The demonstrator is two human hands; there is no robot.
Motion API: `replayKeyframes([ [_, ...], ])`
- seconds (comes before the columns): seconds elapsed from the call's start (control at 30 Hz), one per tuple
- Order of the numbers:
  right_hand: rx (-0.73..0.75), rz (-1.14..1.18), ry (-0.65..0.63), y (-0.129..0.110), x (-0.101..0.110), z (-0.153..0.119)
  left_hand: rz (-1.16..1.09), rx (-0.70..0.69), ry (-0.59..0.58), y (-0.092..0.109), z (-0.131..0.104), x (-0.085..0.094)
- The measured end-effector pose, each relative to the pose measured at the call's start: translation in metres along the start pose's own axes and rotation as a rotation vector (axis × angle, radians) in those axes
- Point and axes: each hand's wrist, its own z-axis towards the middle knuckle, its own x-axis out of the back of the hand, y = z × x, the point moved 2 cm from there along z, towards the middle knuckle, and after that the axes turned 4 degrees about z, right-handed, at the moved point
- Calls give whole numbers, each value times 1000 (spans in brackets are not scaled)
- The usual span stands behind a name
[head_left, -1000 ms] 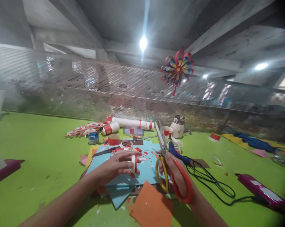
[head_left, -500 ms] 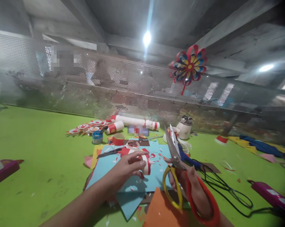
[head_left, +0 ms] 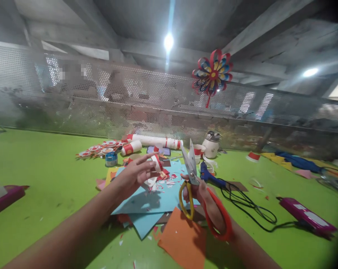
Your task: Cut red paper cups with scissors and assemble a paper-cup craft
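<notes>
A short red-and-white piece of a paper cup [head_left: 157, 163] is at the fingertips of my left hand [head_left: 134, 173], which holds it up above the light blue paper [head_left: 138, 200]. My right hand [head_left: 211, 203] grips a pair of scissors [head_left: 191, 172] with one yellow and one red handle loop. The blades point up and away from me, slightly apart, and do not touch the cup piece. Red and white paper scraps [head_left: 173, 179] lie scattered on the blue sheet behind my left hand. An orange sheet [head_left: 183, 237] lies in front, below the scissors.
A blue glue gun [head_left: 211, 176] with a black cord lies on the right, near a magenta power tool-like box [head_left: 307, 215]. Behind stand a white bottle [head_left: 211, 145], paper cups [head_left: 198, 150], a long cup tube [head_left: 154, 141] and a blue jar [head_left: 111, 159]. A mesh panel [head_left: 146, 108] borders the green table.
My left hand has lifted the cup piece away from me and to the left. The scissors have moved left and slightly up with my right hand. The whole view has shifted a little.
</notes>
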Motion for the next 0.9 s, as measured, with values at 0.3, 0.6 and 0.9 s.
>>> replayKeyframes([
  [0.3, 325, -818, -166, -25, -7, 14, 89, -193, 106, -2, 3, 0],
  [0.6, 243, -1012, -157, 0, 0, 6, 227, -180, 115, -7, -6, 2],
  [0.9, 283, -1225, -108, 1, 1, -1, 287, -165, 98, -11, -8, 1],
])
